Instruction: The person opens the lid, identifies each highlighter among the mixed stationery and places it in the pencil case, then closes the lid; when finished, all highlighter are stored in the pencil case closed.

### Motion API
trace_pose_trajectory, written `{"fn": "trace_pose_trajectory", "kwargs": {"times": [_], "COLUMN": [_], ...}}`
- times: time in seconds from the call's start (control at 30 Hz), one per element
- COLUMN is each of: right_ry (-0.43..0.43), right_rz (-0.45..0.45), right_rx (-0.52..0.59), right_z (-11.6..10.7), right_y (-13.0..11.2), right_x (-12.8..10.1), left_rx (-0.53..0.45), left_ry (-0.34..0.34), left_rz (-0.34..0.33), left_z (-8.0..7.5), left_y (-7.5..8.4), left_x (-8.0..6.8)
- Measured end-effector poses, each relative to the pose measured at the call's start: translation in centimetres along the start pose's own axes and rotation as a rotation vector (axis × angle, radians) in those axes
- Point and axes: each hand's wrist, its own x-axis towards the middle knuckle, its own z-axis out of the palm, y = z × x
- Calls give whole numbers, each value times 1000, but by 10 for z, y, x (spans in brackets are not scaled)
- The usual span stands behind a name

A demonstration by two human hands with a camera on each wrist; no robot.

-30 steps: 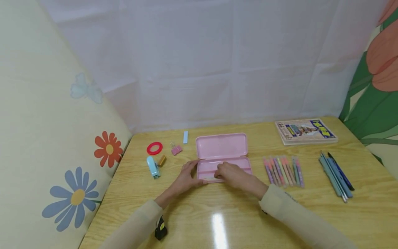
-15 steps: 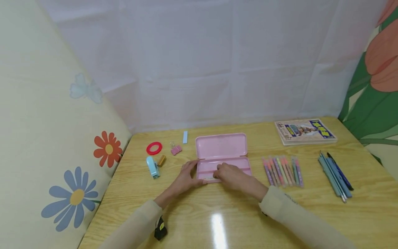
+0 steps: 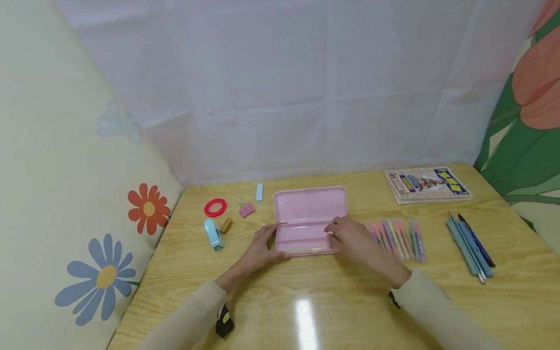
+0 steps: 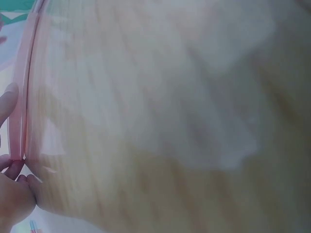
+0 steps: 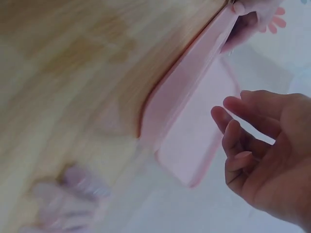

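Note:
A pink pencil case (image 3: 290, 232) lies with its lid (image 3: 310, 205) raised and leaning back. A thin yellowish strip (image 3: 311, 250) is in its front compartment; its kind is too small to tell. My left hand (image 3: 259, 253) grips the case's left end, thumb along the front edge and fingers at the side. Over the right end is my right hand (image 3: 356, 241), its fingers loosely bent. In the right wrist view that right hand (image 5: 277, 145) holds nothing and appears apart from the case (image 5: 180, 92).
Left are a blue stapler (image 3: 213, 234), a tan block (image 3: 225, 225), a red ring (image 3: 215, 200), a pink binder clip (image 3: 247, 209) and a pale blue strip (image 3: 259, 191). Right are several markers (image 3: 398, 238), pens and pencils (image 3: 470, 248), and a book (image 3: 428, 184).
My right hand has moved right, from the middle of the case to its right end, uncovering the front compartment and the yellowish strip. My left hand keeps its place.

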Motion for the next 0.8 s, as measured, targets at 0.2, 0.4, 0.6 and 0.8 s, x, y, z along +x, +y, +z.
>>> {"fn": "trace_pose_trajectory", "kwargs": {"times": [0.2, 0.4, 0.6, 0.8], "right_ry": [0, 2, -43, -73], "right_rz": [223, 387, 441, 443], "right_rx": [34, 8, -9, -58], "right_z": [-7, -11, -18, -17], "right_y": [25, 42, 47, 49], "right_x": [-27, -49, -57, -55], "left_rx": [13, 11, 12, 9], "left_ry": [16, 11, 18, 22], "left_rz": [13, 15, 24, 29], "left_z": [0, 1, 1, 1], "left_y": [0, 1, 1, 0], "left_x": [0, -1, -1, -1]}}
